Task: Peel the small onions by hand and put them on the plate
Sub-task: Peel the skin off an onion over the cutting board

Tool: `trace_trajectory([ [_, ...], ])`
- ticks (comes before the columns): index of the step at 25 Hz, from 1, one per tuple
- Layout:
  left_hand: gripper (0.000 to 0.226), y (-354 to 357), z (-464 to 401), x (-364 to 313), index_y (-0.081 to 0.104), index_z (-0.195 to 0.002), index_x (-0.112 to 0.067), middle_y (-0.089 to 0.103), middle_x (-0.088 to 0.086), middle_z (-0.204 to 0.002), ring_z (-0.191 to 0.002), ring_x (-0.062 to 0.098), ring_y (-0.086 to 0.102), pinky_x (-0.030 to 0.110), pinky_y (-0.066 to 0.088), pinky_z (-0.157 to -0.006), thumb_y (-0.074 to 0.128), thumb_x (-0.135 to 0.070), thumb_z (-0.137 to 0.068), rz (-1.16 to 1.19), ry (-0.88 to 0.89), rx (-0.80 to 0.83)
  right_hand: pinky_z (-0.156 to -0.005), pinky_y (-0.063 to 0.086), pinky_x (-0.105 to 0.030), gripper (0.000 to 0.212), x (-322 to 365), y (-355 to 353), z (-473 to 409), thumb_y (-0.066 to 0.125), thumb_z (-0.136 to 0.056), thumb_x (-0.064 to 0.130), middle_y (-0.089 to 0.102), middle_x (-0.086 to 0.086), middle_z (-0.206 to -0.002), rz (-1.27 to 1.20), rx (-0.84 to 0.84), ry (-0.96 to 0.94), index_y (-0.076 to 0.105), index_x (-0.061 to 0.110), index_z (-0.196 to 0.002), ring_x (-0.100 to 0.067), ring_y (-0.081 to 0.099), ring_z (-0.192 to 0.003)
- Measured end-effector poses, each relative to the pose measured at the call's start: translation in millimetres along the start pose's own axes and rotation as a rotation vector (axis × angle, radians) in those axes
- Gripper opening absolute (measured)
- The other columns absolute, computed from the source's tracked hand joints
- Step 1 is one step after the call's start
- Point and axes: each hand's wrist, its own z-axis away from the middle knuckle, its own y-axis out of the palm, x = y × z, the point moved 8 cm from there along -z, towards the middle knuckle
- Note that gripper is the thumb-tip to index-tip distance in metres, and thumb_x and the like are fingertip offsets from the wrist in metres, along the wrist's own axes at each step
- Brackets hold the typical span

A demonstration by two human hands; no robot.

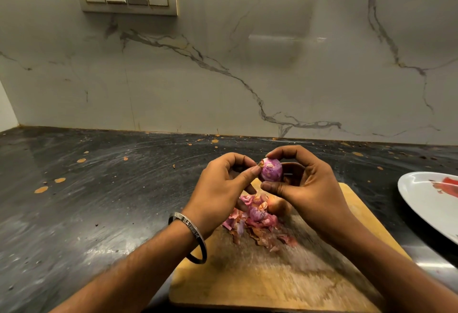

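At the centre of the frame, the right hand (304, 188) grips a small purple onion (271, 170) between curled fingers and thumb, held above the wooden cutting board (260, 285). The left hand (220, 193) pinches the onion's tip. Peels (255, 221) and an unpeeled onion (278, 205) lie on the board below. A white plate (421, 203) rests on the dark desk (99, 201) at the right edge.

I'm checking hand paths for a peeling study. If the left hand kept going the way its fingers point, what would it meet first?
The left hand points right, its fingertips pinching the onion, so the onion comes first, with the right hand gripping it just beyond.
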Motion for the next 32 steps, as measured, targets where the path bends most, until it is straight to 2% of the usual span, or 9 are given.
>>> trace_trajectory([
  [5,0.013,2.1,-0.7,-1.2,0.065,-0.098,-0.009,0.063,0.007,-0.074,-0.065,0.011,0.061,0.025,0.050,-0.047,0.059,-0.020,-0.096,-0.065,0.016,0.011,-0.080,0.061,-0.028,0.046,1.5,0.0,1.1,0.087,-0.068,0.010,0.072,0.006,-0.103,0.029,-0.010,-0.040,0.065,0.023,-0.107,-0.014,0.073,-0.093],
  [9,0.017,6.6,0.6,6.7,0.060,-0.094,-0.016,0.058,-0.001,-0.070,-0.066,0.011,0.054,0.027,0.045,-0.056,0.050,-0.027,-0.101,-0.102,-0.036,0.041,-0.077,0.059,-0.022,0.040,-1.3,0.0,2.1,0.085,-0.073,0.022,0.072,0.011,-0.099,0.106,-0.067,-0.043,0.065,0.028,-0.107,-0.008,0.071,-0.090],
  [13,0.035,0.8,0.1,7.4,0.060,-0.077,-0.022,0.060,-0.004,-0.068,-0.060,0.006,0.052,0.031,0.046,-0.060,0.049,-0.051,-0.093,-0.299,0.000,-0.012,-0.065,0.056,-0.022,0.038,-13.9,-10.3,-1.8,0.082,-0.073,0.033,0.074,0.004,-0.099,-0.101,-0.125,0.101,0.067,0.022,-0.106,-0.012,0.071,-0.082],
  [16,0.010,-3.7,-0.8,4.7,0.065,-0.093,-0.026,0.067,-0.008,-0.084,-0.075,0.006,0.064,0.027,0.054,-0.069,0.069,-0.034,-0.090,-0.290,0.044,-0.055,-0.067,0.056,-0.027,0.052,-25.9,-12.6,-4.5,0.084,-0.065,0.036,0.075,-0.007,-0.103,-0.355,-0.140,0.246,0.068,0.019,-0.111,-0.018,0.072,-0.088],
  [19,0.018,-2.8,-0.5,-2.6,0.070,-0.100,-0.027,0.073,-0.010,-0.090,-0.082,0.002,0.069,0.019,0.056,-0.073,0.077,-0.025,-0.083,-0.214,0.129,-0.041,-0.071,0.060,-0.028,0.042,-32.2,-10.3,-5.9,0.078,-0.073,0.025,0.075,-0.015,-0.105,-0.557,-0.136,0.318,0.071,0.017,-0.113,-0.026,0.075,-0.092],
  [21,0.017,-3.1,0.7,-9.1,0.074,-0.099,-0.024,0.075,-0.010,-0.087,-0.078,0.004,0.071,0.016,0.054,-0.066,0.076,-0.021,-0.083,-0.191,0.175,-0.056,-0.071,0.060,-0.026,0.036,-32.5,-7.1,-5.5,0.076,-0.077,0.027,0.075,-0.016,-0.104,-0.590,-0.106,0.321,0.073,0.014,-0.110,-0.026,0.075,-0.092],
  [25,0.013,-10.2,1.2,-11.9,0.075,-0.100,-0.016,0.075,-0.005,-0.083,-0.066,0.010,0.071,0.016,0.051,-0.055,0.070,-0.014,-0.088,-0.172,0.207,-0.150,-0.066,0.060,-0.026,0.040,-32.1,1.7,-3.9,0.068,-0.084,0.036,0.077,-0.014,-0.100,-0.450,-0.035,0.304,0.064,0.009,-0.115,-0.029,0.076,-0.091],
  [29,0.015,-12.7,2.7,-15.1,0.074,-0.102,-0.018,0.075,-0.006,-0.085,-0.065,0.009,0.070,0.018,0.051,-0.054,0.070,-0.013,-0.088,-0.180,0.218,-0.182,-0.063,0.058,-0.025,0.040,-23.3,3.0,-1.5,0.070,-0.080,0.042,0.077,-0.007,-0.094,-0.274,-0.003,0.226,0.067,0.019,-0.112,-0.024,0.075,-0.080],
  [32,0.016,-14.4,2.6,-14.4,0.074,-0.103,-0.020,0.074,-0.008,-0.087,-0.069,0.008,0.070,0.020,0.053,-0.053,0.069,-0.013,-0.089,-0.211,0.218,-0.193,-0.064,0.059,-0.026,0.041,-15.8,3.9,0.4,0.073,-0.078,0.040,0.076,-0.004,-0.096,-0.175,0.030,0.162,0.070,0.024,-0.116,-0.022,0.074,-0.079],
])
